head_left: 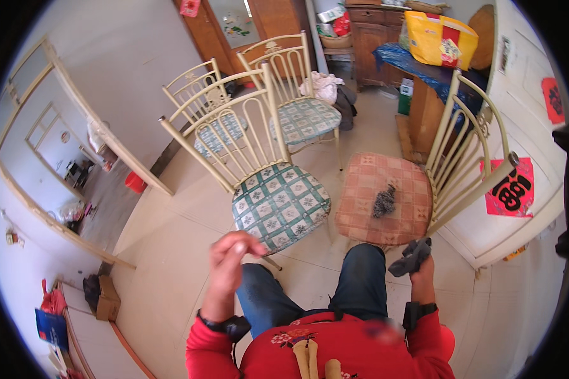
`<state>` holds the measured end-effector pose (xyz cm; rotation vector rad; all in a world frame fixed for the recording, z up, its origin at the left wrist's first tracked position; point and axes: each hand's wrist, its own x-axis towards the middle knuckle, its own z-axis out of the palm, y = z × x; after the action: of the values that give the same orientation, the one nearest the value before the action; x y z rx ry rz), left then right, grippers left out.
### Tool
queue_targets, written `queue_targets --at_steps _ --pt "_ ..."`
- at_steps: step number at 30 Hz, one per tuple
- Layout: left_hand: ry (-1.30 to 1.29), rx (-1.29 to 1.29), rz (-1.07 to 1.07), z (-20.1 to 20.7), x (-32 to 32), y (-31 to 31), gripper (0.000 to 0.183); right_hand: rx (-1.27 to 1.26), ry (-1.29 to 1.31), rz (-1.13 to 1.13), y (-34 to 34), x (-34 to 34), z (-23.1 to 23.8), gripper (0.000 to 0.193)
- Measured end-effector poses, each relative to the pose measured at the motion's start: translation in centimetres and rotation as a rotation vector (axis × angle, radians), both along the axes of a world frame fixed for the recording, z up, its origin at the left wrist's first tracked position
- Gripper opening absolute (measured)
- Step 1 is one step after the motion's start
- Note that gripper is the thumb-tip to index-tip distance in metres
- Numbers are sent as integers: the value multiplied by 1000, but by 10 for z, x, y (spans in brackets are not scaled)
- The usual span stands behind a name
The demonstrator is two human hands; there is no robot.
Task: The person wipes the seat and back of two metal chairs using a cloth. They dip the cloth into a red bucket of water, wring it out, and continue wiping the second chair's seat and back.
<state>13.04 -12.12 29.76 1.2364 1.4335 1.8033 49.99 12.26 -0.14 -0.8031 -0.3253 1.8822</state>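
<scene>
My right hand (423, 270) is closed on a dark grey cloth (413, 256), close to the front of a chair with a pink checked seat (367, 183). On that seat lies a dark grey, crumpled clump (384, 201), perhaps a scourer; its kind is not clear. My left hand (231, 252) is raised in front of a chair with a green and white checked seat (281, 205). Its fingers are curled in toward the thumb, and nothing shows in them. Whether it touches the seat's edge cannot be made out.
Two more metal-backed chairs (306, 120) stand behind the green-seated one. A table (417, 66) bearing a yellow bag (439, 39) is at the far right, near a white door (518, 126). A doorway opens on the left, with a red bucket (134, 182) beside it. A cardboard box (107, 298) sits lower left.
</scene>
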Motion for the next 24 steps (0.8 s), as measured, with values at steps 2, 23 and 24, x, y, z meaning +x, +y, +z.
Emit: queue_targets --at_steps 2,23,24 --pt "211 280 6 45 25 -13 20 -98 -48 -39 -2 -11 -2 31" --pt "717 150 -72 165 91 -30 37 -65 -129 -114 -23 0 0 30" --pt "674 383 -251 147 80 -21 38 -69 -123 -112 -23 -2 -1 30"
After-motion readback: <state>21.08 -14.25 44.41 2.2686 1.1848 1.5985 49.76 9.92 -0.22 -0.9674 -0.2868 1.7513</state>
